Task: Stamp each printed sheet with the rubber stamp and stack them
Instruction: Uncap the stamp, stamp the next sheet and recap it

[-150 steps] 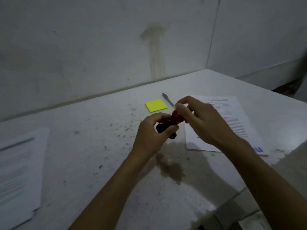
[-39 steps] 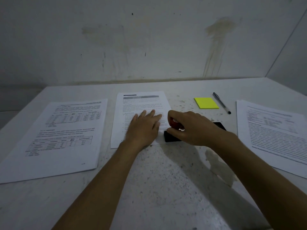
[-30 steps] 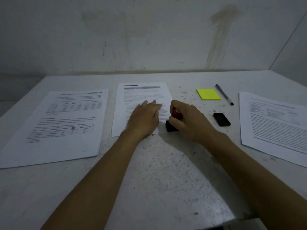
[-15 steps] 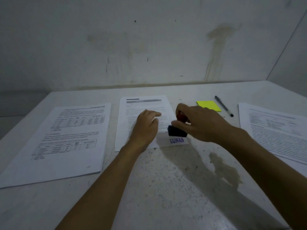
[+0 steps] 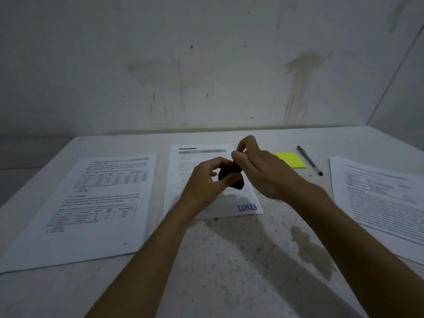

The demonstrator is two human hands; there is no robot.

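A printed sheet (image 5: 195,157) lies in the middle of the table, with a blue "LUNAS" stamp mark (image 5: 247,207) at its lower right corner. Above it, both hands hold the rubber stamp (image 5: 231,179), black-bodied with a red handle, lifted off the paper. My left hand (image 5: 206,187) curls round its black body from the left. My right hand (image 5: 259,171) pinches its upper end from the right. Printed sheets (image 5: 101,203) lie at the left, and another stack of sheets (image 5: 380,198) lies at the right.
A yellow sticky-note pad (image 5: 291,160) and a pen (image 5: 309,160) lie behind my right hand. The white table (image 5: 229,271) has a stain at the front right. A wall runs along the table's back edge.
My right hand lifted the stamp off the middle sheet, leaving the blue mark in full view. My left hand came off the paper and now grips the stamp's body.
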